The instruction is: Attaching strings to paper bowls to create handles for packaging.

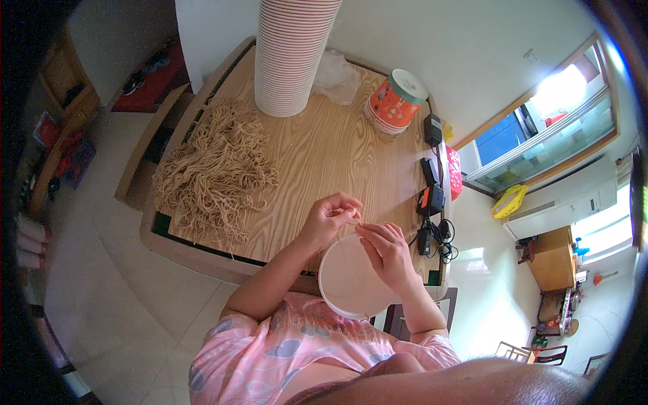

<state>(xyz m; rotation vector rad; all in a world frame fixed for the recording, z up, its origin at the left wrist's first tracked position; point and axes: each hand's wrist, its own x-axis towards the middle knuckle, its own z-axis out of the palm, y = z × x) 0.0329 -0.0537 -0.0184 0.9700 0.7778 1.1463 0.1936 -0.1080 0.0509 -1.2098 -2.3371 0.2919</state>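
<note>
My left hand [329,217] and my right hand [387,251] meet over the far rim of a white paper bucket [351,277]. The bucket rests near my lap at the table's front edge, its round white inside facing up. Fingers of both hands are pinched on a thin tan cord, of which a short piece shows between the fingertips. A strand hangs down from there across the bucket's inside. How the cord meets the rim is hidden by my fingers. Left of my hands lies a large loose heap of tan cords [212,169] on the wooden table [317,162].
A tall stack of white paper buckets [290,61] stands at the back. Overturned orange buckets [393,104] sit back right, with a clear plastic bag [336,77] between. Black power adapters [432,199] and a tangled cable [445,239] line the right edge.
</note>
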